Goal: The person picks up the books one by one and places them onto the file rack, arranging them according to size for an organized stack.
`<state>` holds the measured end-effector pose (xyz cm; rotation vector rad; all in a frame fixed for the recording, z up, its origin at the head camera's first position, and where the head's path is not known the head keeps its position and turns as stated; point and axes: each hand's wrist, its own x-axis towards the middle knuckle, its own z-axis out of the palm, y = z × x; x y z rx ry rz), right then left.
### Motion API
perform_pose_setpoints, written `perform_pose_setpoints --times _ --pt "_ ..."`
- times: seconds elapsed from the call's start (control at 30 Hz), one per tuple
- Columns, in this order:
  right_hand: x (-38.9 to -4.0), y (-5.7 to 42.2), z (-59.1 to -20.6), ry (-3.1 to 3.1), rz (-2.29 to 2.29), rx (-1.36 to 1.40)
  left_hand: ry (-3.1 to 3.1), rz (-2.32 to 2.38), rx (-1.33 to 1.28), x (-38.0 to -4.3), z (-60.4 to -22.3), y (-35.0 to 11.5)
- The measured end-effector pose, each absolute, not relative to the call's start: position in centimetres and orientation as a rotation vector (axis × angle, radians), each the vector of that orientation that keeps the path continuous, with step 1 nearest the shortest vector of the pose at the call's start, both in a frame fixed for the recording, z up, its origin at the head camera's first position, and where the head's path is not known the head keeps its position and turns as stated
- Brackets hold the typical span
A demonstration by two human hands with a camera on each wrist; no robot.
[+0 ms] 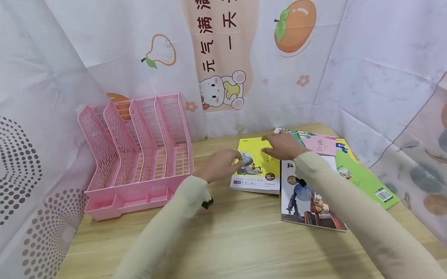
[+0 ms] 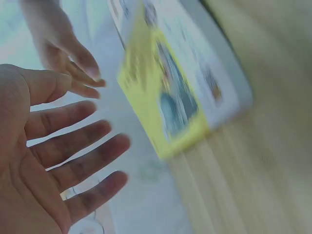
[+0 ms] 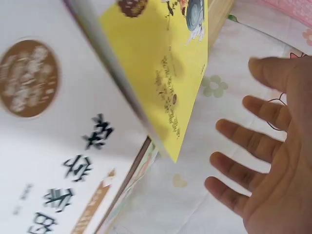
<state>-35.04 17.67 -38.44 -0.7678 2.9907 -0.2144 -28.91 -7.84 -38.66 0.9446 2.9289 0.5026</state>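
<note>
A yellow book with a white lower band lies on the wooden table. My left hand hovers beside its left edge; the left wrist view shows that hand with fingers spread and nothing in them. Over the book's upper right part is my right hand, its fingers also apart and holding nothing in the right wrist view. To the right lies a white book with a picture on its cover, partly hidden by my right forearm. In the right wrist view, the yellow book adjoins the white book.
A pink file rack with upright dividers and small front trays stands at the left. A green book and a pink book lie at the right among other books. A printed curtain hangs behind the table.
</note>
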Motion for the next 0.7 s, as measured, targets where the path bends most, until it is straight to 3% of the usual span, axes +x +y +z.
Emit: perform_pose_setpoints --times 0.27,0.7 --pt "-31.3 22.4 -39.3 3.016 -0.381 -0.577 2.802 0.721 1.051 -24.8 -40.7 -5.0" --pt "-26.7 31.8 -40.1 2.894 -0.244 -0.421 2.658 0.683 1.157 -22.9 -45.4 -0.7"
